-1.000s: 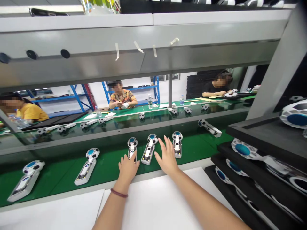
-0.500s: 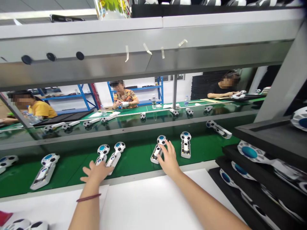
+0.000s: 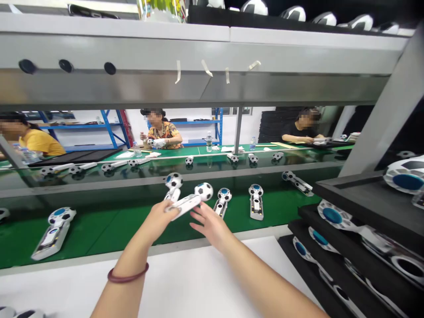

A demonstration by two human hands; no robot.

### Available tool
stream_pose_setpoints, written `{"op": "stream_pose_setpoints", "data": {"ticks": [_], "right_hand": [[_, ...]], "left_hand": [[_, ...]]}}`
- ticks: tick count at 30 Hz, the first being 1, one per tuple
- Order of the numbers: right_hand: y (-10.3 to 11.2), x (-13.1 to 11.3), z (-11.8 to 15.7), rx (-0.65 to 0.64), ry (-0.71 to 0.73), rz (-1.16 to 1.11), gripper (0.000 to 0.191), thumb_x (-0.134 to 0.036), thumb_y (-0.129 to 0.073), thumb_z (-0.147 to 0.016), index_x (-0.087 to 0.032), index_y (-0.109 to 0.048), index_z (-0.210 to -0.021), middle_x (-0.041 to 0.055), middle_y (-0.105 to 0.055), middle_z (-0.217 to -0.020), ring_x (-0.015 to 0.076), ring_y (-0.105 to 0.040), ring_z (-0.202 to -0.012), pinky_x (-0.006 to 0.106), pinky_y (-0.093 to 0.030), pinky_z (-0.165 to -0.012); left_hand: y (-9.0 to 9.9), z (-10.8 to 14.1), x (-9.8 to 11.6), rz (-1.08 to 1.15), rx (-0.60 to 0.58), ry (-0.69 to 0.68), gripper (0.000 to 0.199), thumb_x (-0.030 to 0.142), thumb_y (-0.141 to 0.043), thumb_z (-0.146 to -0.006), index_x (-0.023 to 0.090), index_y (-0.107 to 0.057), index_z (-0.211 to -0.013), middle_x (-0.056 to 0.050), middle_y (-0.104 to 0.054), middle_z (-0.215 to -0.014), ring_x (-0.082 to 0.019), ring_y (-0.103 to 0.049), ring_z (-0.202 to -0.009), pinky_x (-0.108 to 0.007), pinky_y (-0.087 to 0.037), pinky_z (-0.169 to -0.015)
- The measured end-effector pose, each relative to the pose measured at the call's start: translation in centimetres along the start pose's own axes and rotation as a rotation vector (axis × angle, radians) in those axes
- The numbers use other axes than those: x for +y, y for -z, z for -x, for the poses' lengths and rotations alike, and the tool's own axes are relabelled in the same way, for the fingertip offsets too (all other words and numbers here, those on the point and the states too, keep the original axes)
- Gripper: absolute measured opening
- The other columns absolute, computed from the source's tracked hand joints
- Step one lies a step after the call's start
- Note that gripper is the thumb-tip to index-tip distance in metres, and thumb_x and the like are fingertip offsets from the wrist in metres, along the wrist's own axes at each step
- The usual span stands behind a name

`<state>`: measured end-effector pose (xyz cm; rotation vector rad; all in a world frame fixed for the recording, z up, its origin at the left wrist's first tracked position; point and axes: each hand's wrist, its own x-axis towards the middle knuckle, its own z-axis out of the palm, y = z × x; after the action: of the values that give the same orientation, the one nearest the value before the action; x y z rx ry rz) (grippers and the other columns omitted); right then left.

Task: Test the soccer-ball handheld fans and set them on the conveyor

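My left hand point(image 3: 159, 221) is closed on a white device with a football-patterned head point(image 3: 188, 202), raised over the green belt point(image 3: 109, 221). A second football device point(image 3: 173, 184) shows just behind it, its lower part hidden by the hand. My right hand point(image 3: 212, 225) has its fingers apart, close to the held device's head and in front of another device point(image 3: 224, 198) on the belt. Whether its fingertips touch the held piece is unclear. One more device point(image 3: 256, 202) lies to the right, and one point(image 3: 54, 232) far left.
Black trays point(image 3: 331, 265) holding similar devices are stacked at the right. White paper point(image 3: 198, 282) covers the near table. A shelf point(image 3: 149, 53) crosses overhead. Three people sit beyond the belt; a bottle point(image 3: 209, 141) stands on the far side.
My left hand has taken hold of a device and moved right and up with it. My right hand has moved left, away from the device it was over. The camera view has shifted slightly.
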<state>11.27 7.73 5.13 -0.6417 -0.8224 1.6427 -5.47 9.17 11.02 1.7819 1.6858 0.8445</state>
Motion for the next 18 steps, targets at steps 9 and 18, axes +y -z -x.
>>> {"op": "stream_pose_setpoints", "data": {"ticks": [9, 18], "right_hand": [[-2.5, -6.1, 2.3, 0.059, 0.22, -0.128, 0.041, -0.021, -0.065, -0.063, -0.021, -0.054, -0.102, 0.0021, -0.065, -0.097, 0.0204, -0.059, -0.093, 0.028, -0.047, -0.079], [-1.4, -4.6, 1.9, -0.08, 0.017, -0.017, 0.038, -0.031, -0.069, -0.061, -0.02, -0.052, -0.094, 0.0001, -0.063, -0.075, 0.0172, -0.062, -0.068, 0.028, -0.048, -0.063]], "left_hand": [[-0.6, 2.8, 3.8, 0.441, -0.101, -0.294, 0.069, 0.048, -0.055, -0.074, 0.025, -0.03, -0.135, -0.009, -0.04, -0.132, -0.026, -0.041, -0.117, -0.034, -0.041, -0.089], [-0.3, 2.4, 4.2, 1.058, -0.178, 0.044, 0.051, 0.049, -0.067, -0.066, 0.019, -0.055, -0.105, -0.003, -0.064, -0.081, -0.017, -0.06, -0.067, -0.027, -0.048, -0.061]]}}
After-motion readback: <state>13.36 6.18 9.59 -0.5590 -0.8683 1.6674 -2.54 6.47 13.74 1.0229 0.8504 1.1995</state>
